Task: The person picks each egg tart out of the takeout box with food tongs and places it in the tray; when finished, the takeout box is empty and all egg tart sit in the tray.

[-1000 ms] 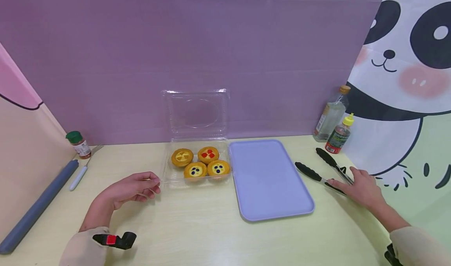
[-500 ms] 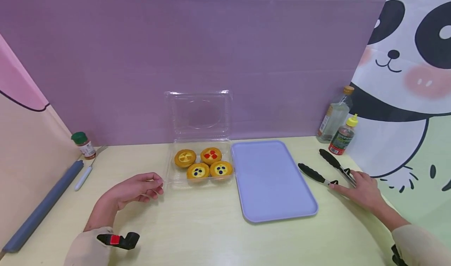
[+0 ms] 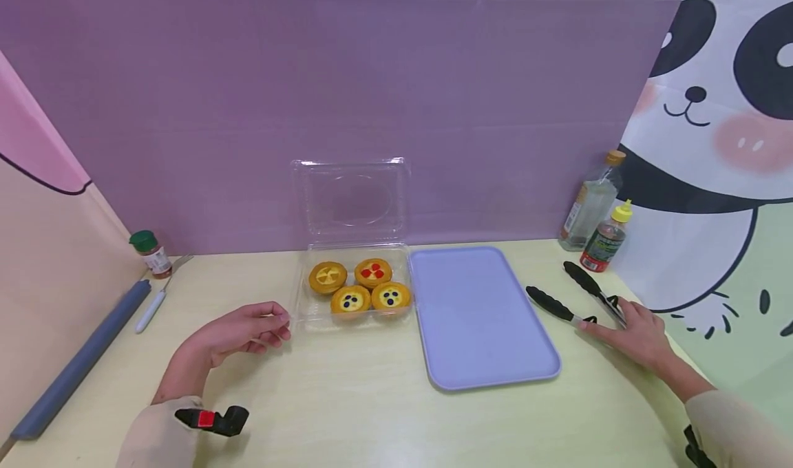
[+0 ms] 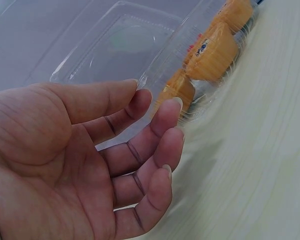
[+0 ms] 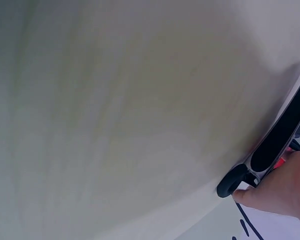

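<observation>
As the right grip (image 3: pixel 638 335) is grasping the black-handled tongs (image 3: pixel 548 303), the left grip (image 3: pixel 250 330) is hovering loose.
We're seeing the tongs lying spread on the table (image 3: pixel 334 399), right of the lavender tray (image 3: pixel 486 323), with the right grip spanning both arms. Left fingers (image 4: pixel 166 147) are hanging half-bent just beside the open clear container (image 3: pixel 314 307), which is holding four tarts (image 3: pixel 351 300); we can't tell whether they're touching it.

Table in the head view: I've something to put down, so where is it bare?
Bare: the table in front of the clear box, between the left hand and purple tray; the tray too. Crowded: the right side, with right hand, tongs and bottles.
</observation>
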`<state>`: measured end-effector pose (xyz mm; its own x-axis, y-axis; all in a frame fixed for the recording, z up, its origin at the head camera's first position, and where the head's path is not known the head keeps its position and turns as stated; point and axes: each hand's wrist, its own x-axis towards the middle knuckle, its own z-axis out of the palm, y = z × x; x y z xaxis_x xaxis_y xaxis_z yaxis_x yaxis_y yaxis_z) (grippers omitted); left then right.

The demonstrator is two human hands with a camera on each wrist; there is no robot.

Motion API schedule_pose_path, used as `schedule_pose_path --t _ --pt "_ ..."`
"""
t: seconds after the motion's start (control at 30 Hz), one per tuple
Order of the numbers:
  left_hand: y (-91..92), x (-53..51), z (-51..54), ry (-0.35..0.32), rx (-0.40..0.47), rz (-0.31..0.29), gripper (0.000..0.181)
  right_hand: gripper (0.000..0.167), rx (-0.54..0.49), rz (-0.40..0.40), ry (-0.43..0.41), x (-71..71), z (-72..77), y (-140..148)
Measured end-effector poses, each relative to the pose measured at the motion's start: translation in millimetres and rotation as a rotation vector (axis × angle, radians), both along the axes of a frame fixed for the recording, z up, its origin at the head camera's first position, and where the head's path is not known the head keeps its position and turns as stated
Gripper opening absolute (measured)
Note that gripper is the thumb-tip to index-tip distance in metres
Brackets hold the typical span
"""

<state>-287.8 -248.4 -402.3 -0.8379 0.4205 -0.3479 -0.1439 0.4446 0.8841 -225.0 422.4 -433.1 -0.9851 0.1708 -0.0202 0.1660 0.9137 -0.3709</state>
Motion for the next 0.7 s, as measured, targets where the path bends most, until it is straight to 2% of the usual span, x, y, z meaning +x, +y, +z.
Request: schedule_pose_path --t 0.37,0.7 --pt "1.7 0.5 -1.2 -0.004 0.009 -0.015 0.034 0.109 -0.016 0.007 0.027 0.8 -1.8 -0.4" --pt "2.0 1.7 1.2 0.001 0.008 -0.005 0.032 0.092 -0.023 0.029 0.171 2.7 -2.6 -8.0"
